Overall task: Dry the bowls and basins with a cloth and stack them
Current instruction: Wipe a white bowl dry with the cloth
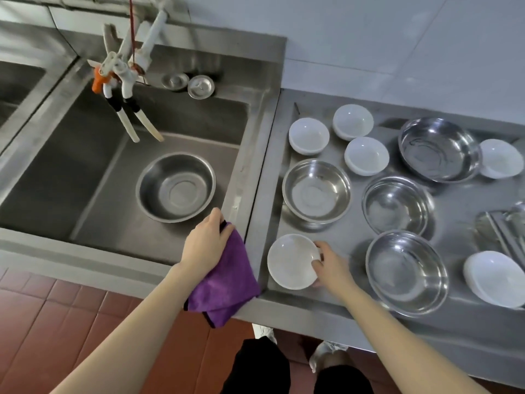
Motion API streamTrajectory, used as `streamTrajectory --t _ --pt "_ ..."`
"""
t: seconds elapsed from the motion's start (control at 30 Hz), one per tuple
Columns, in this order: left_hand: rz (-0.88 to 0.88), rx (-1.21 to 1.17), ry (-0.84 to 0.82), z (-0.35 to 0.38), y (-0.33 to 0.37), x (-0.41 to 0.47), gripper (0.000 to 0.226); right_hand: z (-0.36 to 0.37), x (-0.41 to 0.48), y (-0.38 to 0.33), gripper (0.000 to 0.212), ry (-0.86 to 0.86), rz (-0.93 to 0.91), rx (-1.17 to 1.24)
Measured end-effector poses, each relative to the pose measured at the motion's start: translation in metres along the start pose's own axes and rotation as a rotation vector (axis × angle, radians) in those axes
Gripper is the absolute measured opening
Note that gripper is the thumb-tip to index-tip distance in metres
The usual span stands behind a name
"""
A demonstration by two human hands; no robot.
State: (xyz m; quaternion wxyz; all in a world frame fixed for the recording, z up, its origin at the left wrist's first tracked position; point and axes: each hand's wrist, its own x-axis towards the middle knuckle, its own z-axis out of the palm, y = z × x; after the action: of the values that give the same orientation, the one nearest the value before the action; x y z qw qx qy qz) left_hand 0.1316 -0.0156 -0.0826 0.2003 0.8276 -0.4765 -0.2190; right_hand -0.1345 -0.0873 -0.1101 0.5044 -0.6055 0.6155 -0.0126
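My left hand grips a purple cloth that hangs over the sink's front right corner. My right hand pinches the right rim of a small white bowl standing at the near left of the steel counter. Several other white bowls and several steel basins stand singly across the counter. Another steel basin sits on the floor of the sink.
White taps with hoses hang over the sink's back left. Two drain strainers lie on its back ledge. Metal utensils lie at the counter's right edge. Red floor tiles and my feet show below.
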Motion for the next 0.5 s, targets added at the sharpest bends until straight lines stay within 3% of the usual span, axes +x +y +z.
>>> streamTrajectory --t 0.1,0.3,0.43,0.5 --pt "-0.016 -0.087 0.039 0.004 0.030 -0.005 0.023 -0.003 -0.007 -0.006 0.036 0.029 -0.036 0.139" --pt "-0.041 -0.285 0.121 0.018 0.099 -0.031 0.012 -0.022 -0.019 -0.014 0.035 0.041 -0.116 0.183" --pt "0.150 -0.099 -0.073 0.047 0.129 -0.064 0.007 -0.038 -0.028 -0.011 0.031 0.067 -0.174 0.178" --pt "0.134 0.033 -0.219 0.054 0.138 -0.070 0.021 -0.049 -0.030 -0.008 0.031 0.078 -0.198 0.172"
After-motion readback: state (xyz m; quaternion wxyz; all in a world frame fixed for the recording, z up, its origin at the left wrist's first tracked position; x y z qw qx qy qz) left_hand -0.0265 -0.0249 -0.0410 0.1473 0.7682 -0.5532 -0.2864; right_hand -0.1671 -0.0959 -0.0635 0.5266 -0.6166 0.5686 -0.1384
